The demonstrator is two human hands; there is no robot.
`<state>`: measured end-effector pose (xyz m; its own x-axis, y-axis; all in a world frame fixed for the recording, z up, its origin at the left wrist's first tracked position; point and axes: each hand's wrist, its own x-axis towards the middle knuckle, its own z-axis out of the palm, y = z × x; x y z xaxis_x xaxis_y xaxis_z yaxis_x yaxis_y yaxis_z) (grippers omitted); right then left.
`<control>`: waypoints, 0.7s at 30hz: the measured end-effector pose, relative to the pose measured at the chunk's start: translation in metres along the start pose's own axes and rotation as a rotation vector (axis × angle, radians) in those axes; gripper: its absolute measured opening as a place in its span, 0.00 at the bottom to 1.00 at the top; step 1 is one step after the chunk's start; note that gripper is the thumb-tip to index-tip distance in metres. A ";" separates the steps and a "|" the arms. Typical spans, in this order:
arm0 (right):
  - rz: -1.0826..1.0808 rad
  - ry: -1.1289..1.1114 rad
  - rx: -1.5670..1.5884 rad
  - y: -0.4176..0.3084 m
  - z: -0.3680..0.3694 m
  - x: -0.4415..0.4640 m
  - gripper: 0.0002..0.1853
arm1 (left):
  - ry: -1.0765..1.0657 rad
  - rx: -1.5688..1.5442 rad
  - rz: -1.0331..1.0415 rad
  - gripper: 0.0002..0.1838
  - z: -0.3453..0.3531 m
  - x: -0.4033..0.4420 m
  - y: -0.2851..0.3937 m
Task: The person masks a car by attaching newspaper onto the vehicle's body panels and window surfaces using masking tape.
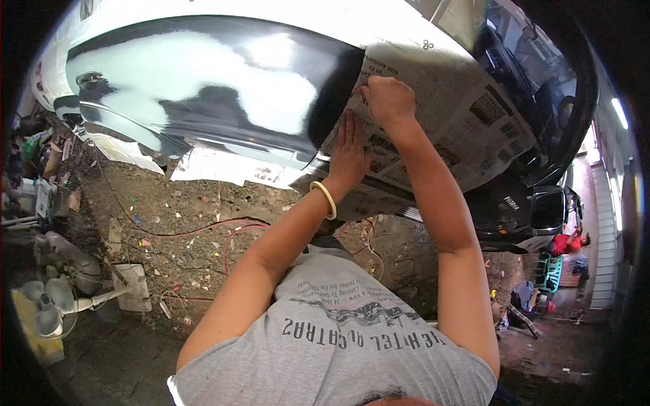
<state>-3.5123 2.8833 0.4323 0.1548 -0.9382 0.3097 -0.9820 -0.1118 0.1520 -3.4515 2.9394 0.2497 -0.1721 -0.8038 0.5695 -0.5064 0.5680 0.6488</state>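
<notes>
A newspaper sheet (447,115) covers part of a dark car, its left edge along the border of a black panel (325,61) with pale patches. My left hand (349,150), below a cream bangle on the wrist, lies with fingers stretched on the sheet near that edge. Higher up and to the right, my right hand (388,100) is closed at the sheet's left edge; what its fingers pinch is too small to make out. White paper (210,164) hangs along the lower edge of the patched panel.
Hoses (233,227) run over the littered ground beneath the car. A fan (57,304) stands at the left among clutter. The car's side mirror (548,208) juts out at the right. Farther back is a person in red (569,243) near a green chair (552,272).
</notes>
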 end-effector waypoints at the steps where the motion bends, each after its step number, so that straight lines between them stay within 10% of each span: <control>1: 0.019 -0.011 0.004 0.000 0.001 0.000 0.14 | 0.006 0.022 0.019 0.51 -0.001 -0.001 -0.002; 12: 0.320 -0.286 0.469 0.007 -0.014 -0.107 0.23 | -0.345 0.228 0.183 0.33 -0.034 -0.014 -0.020; 21: 0.688 -0.419 1.296 -0.035 0.051 -0.323 0.27 | -0.754 -0.581 -0.559 0.12 -0.089 -0.108 0.010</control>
<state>-3.5329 3.1739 0.2794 -0.1793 -0.9235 -0.3390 -0.2973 0.3794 -0.8762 -3.3622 3.0477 0.2396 -0.6136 -0.7628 -0.2039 -0.2331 -0.0717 0.9698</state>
